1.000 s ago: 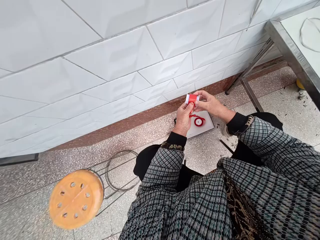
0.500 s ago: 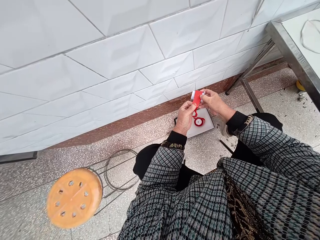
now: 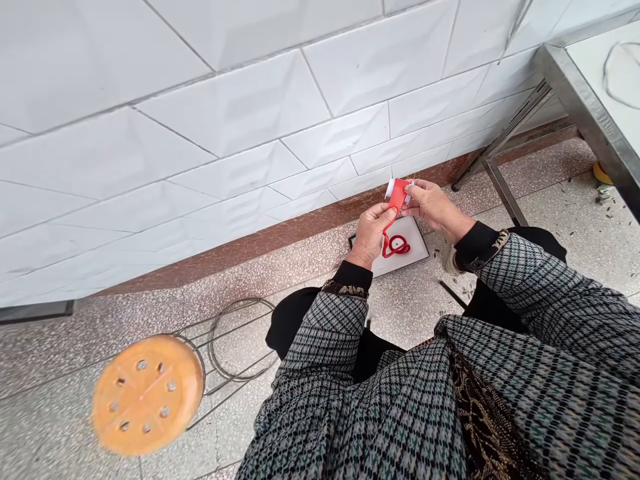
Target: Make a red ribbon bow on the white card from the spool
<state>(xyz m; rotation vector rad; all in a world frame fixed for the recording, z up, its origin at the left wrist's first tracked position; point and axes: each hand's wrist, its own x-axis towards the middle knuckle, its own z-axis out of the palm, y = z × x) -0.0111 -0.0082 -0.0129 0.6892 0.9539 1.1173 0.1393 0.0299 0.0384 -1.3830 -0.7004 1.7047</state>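
Note:
My right hand (image 3: pixel 431 203) grips a white spool (image 3: pixel 390 187) wound with red ribbon, holding it above the floor near the wall. Between thumb and fingers, my left hand (image 3: pixel 371 232) pinches the red ribbon (image 3: pixel 398 196) just below the spool. From there the loose ribbon hangs down and lies in loops on a white board (image 3: pixel 407 261) with a dark edge. A small white round centre shows inside one ribbon loop; what it is, I cannot make out.
An orange round stool seat (image 3: pixel 149 393) with holes lies at the lower left, its metal legs (image 3: pixel 240 340) tipped along the floor. A steel-framed table (image 3: pixel 575 100) stands at the right. White wall tiles (image 3: pixel 260 93) rise ahead. Dark scraps dot the floor at right.
The spool has shifted slightly to the right and up. More red ribbon hangs below my left hand, and its loops on the board are arranged differently.

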